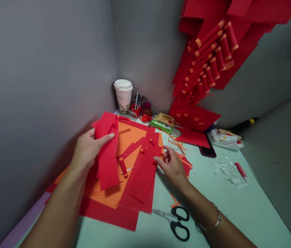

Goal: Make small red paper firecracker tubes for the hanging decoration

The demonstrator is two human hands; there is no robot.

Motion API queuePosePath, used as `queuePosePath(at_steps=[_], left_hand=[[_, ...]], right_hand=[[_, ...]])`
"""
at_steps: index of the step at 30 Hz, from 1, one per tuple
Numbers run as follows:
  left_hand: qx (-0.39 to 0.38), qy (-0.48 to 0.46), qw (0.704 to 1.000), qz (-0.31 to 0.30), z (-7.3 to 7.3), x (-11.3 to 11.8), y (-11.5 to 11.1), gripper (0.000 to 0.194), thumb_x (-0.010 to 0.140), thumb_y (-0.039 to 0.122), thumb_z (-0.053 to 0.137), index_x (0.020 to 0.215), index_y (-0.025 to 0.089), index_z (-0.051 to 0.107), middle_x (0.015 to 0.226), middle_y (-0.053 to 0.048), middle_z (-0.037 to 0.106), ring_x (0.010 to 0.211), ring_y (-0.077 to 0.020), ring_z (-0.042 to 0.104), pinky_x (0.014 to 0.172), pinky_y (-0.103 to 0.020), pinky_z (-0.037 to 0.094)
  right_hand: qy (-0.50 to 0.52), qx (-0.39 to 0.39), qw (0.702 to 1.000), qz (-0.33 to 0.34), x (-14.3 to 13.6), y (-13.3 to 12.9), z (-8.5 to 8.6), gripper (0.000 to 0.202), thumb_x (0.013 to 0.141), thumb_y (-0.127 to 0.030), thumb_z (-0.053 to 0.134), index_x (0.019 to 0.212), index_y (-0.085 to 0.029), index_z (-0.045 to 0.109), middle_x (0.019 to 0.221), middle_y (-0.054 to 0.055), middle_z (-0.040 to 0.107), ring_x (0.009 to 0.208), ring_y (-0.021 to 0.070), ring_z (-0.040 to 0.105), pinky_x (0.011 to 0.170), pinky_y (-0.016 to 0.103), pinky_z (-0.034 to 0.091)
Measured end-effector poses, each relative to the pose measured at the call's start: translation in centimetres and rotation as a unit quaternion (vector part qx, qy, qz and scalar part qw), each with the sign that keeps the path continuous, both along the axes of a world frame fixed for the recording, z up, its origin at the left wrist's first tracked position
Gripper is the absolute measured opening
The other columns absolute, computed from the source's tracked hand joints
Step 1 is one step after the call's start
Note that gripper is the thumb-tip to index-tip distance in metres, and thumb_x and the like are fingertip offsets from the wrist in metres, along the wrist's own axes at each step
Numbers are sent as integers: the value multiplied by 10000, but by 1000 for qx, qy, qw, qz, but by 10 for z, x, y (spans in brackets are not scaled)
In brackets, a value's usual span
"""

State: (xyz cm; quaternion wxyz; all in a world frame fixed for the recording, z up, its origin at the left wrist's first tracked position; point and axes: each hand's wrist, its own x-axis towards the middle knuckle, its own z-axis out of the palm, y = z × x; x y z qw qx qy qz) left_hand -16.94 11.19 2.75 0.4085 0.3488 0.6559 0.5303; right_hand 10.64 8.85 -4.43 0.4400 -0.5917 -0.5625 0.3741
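Observation:
My left hand (90,146) is closed on several red paper strips (108,162), its thumb lying across them above the paper pile. A single red strip (145,172) is pinched at its upper right corner by my right hand (168,162). Under both hands lie orange sheets (131,132) and red sheets (109,218). A small red roll (123,167) with orange ends rests on the orange paper between the hands. Scissors (172,220) with black handles lie on the table, just below the red sheets and beside my right forearm.
Along the back stand a white cup (123,96) and a red pen holder (136,110). Red rolls (214,69) hang on the wall. A phone (207,151), a glue stick (240,171) and white scraps (229,172) lie at the right of the pale green table (254,210).

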Motion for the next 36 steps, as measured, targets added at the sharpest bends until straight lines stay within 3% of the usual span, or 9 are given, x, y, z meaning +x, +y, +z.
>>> queuePosePath(at_steps=[3,8,10,13,18,24,27,31,36], left_hand=[[29,-36,999,-14,6,10,-5,569,573,379,860,1084,193,690,876,-50,762,603,-199,686,576,-331,578],[37,-79,991,-101,8,45,-19,546,588,364,865,1078,185,703,890,-55,776,665,-226,714,605,-331,579],[29,-85,988,-123,5,58,-23,526,557,353,883,1022,171,719,870,-56,777,699,-238,716,610,-313,562],[16,-94,986,-135,-2,68,-25,465,524,333,900,921,168,724,785,-31,757,672,-224,696,576,-286,526],[-8,-117,984,-132,-8,58,-16,348,587,402,873,737,162,671,619,18,657,508,-117,557,462,-218,406],[-26,-149,983,-109,-15,42,-7,413,652,502,828,698,144,629,595,24,598,483,-64,450,425,-177,318],[-37,-162,981,-98,-20,41,-5,453,644,550,818,708,138,641,609,0,631,489,-75,480,434,-186,342],[-52,-188,977,-87,-22,46,-5,436,642,534,829,729,141,660,626,-16,667,513,-97,547,481,-204,414],[-56,-252,961,-104,-19,53,-7,314,760,461,757,763,156,681,687,-30,700,611,-141,627,609,-249,520]], right_hand=[[-23,60,998,-11,-1,-3,7,488,781,-419,721,1205,-203,616,932,43,557,658,162,478,663,338,432],[153,-49,977,141,-27,-13,25,371,812,-439,686,1120,-238,644,963,47,649,808,183,594,738,330,476],[208,-85,956,186,-38,-13,33,376,768,-431,731,1077,-235,645,907,20,660,769,166,609,713,308,476],[235,-129,932,242,-47,-5,38,310,743,-469,751,855,-211,622,668,-32,618,556,119,549,555,254,418],[283,-170,921,209,-52,6,27,343,714,-485,757,724,-198,569,549,-51,565,422,77,421,440,225,294],[294,-163,927,167,-48,10,14,331,703,-460,772,719,-194,576,557,-62,529,435,75,398,428,221,270],[293,-161,930,151,-44,11,11,321,710,-449,776,776,-186,604,569,-65,535,442,76,404,433,218,282],[307,-167,923,161,-45,10,8,348,695,-452,790,853,-181,640,646,-34,620,511,106,504,509,238,389],[314,-167,919,170,-49,9,6,360,675,-468,807,818,-183,640,666,-18,659,525,122,536,523,249,403]])
